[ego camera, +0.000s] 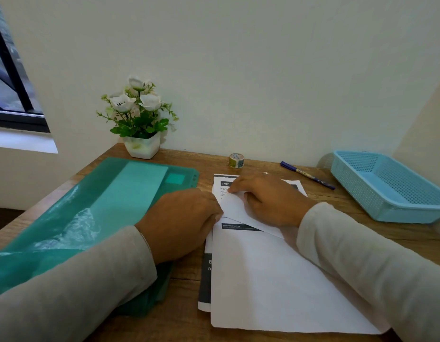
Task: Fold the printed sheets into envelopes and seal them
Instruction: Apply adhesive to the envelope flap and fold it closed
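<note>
A printed sheet (275, 275) lies blank side up on the wooden desk, with one corner folded over into a white flap (235, 208) near its far end. Printed text shows beyond the flap. My left hand (182, 218) rests at the sheet's left edge with fingers curled toward the flap. My right hand (268, 198) lies over the flap, its fingers pressing down on the folded paper. Another printed sheet (204, 277) peeks out underneath at the left.
A green plastic folder (103, 203) covers the desk's left side. A potted white flower (140, 119) stands by the wall. A tape roll (236, 160), a blue pen (307, 175) and a blue plastic basket (386, 186) sit along the back and right.
</note>
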{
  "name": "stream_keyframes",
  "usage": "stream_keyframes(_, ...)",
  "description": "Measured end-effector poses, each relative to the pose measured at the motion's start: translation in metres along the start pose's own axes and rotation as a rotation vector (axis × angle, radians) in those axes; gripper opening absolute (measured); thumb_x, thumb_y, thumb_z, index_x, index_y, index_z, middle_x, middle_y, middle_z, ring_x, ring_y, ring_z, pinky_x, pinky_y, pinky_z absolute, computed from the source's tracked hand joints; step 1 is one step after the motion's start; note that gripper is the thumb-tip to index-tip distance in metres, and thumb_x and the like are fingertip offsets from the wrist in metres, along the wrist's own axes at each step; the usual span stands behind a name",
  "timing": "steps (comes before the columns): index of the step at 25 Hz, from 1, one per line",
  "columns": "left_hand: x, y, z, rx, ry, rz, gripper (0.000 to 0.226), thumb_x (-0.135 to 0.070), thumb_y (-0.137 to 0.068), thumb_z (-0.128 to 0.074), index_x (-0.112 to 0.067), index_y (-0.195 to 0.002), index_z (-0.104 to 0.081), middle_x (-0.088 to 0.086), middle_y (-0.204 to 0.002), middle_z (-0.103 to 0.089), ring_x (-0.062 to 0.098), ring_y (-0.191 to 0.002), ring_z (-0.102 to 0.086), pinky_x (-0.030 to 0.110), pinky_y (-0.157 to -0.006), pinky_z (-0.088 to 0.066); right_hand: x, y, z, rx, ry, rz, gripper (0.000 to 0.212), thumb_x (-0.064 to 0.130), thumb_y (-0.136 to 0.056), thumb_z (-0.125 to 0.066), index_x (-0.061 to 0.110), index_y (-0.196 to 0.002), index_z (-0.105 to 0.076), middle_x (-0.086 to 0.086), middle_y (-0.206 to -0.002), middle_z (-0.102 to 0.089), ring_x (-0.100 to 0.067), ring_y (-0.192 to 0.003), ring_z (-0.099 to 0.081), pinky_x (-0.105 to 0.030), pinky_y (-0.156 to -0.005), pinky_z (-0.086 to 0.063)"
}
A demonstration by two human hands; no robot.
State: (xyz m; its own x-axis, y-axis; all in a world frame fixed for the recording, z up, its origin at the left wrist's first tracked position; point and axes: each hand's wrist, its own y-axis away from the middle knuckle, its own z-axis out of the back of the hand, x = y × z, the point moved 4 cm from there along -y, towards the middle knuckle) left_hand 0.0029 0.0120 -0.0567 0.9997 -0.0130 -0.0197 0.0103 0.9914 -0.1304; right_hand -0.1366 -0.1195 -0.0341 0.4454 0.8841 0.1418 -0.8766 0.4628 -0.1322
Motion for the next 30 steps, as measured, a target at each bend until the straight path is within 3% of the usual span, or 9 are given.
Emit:
stream_keyframes(5,-0.003,0.001,0.008,-0.024,0.022,-0.001,0.045,-0.050,-0.102,-0.030,-0.032,-0.134,-0.055,-0.009,-0.138,-0.056,0.010,-0.125,-0.051,0.027,-0.112,-0.036,0.024,0.014,-0.001,0.065,-0.022,0.071,0.044,0.009,-0.102,-0.045,0.023,-0.141,-0.060,0.007,-0.149,-0.056,-0.012,-0.136,-0.048,-0.032,-0.116,-0.038)
stream_keyframes(11,-0.003,0.003,0.005,-0.048,0.024,0.002,0.045,-0.051,-0.101,-0.029,-0.033,-0.133,-0.056,-0.011,-0.136,-0.057,0.008,-0.124,-0.052,0.026,-0.111,-0.038,-0.004,-0.001,-0.005,0.009,-0.020,-0.009,0.045,0.009,-0.100,-0.046,0.024,-0.139,-0.063,0.007,-0.146,-0.058,-0.016,-0.134,-0.051,-0.033,-0.111,-0.042)
stream_keyframes(16,-0.004,-0.004,0.000,0.011,-0.014,-0.017,0.044,-0.042,-0.105,-0.035,-0.032,-0.147,-0.043,-0.008,-0.153,-0.043,0.011,-0.140,-0.040,0.028,-0.118,-0.027,-0.006,0.002,-0.009,0.000,-0.093,-0.023,0.044,0.008,-0.100,-0.049,0.021,-0.140,-0.062,0.005,-0.145,-0.058,-0.015,-0.134,-0.050,-0.029,-0.112,-0.040)
stream_keyframes(19,-0.009,-0.028,0.006,0.045,-0.089,-0.029,0.042,-0.031,-0.105,-0.042,-0.028,-0.147,-0.044,-0.003,-0.150,-0.046,0.018,-0.137,-0.043,0.038,-0.116,-0.035,-0.009,0.003,-0.009,-0.007,-0.151,-0.038,0.045,0.004,-0.099,-0.049,0.020,-0.139,-0.063,0.004,-0.145,-0.058,-0.016,-0.134,-0.051,-0.030,-0.113,-0.039)
stream_keyframes(23,-0.014,-0.045,0.009,0.022,-0.101,0.003,0.037,-0.031,-0.105,-0.043,-0.025,-0.139,-0.051,0.000,-0.139,-0.055,0.020,-0.125,-0.052,0.042,-0.107,-0.045,-0.009,0.005,-0.009,0.001,-0.178,-0.037,0.045,0.003,-0.099,-0.050,0.019,-0.138,-0.063,0.003,-0.143,-0.060,-0.017,-0.132,-0.052,-0.032,-0.112,-0.041)
stream_keyframes(26,-0.007,-0.029,0.003,0.037,-0.147,-0.017,0.037,-0.036,-0.105,-0.042,-0.025,-0.140,-0.050,-0.001,-0.140,-0.054,0.019,-0.127,-0.052,0.039,-0.110,-0.043,-0.009,0.005,-0.008,-0.009,-0.181,-0.040,0.044,0.004,-0.100,-0.049,0.019,-0.139,-0.063,0.003,-0.146,-0.058,-0.017,-0.135,-0.050,-0.032,-0.115,-0.038)
stream_keyframes(30,-0.007,0.004,0.015,-0.053,-0.002,-0.051,0.043,-0.046,-0.104,-0.033,-0.035,-0.141,-0.051,-0.014,-0.143,-0.052,0.007,-0.131,-0.047,0.027,-0.113,-0.036,-0.008,0.005,-0.008,-0.013,-0.150,-0.037,0.042,0.008,-0.101,-0.049,0.020,-0.138,-0.062,0.004,-0.145,-0.058,-0.016,-0.134,-0.051,-0.031,-0.114,-0.039)
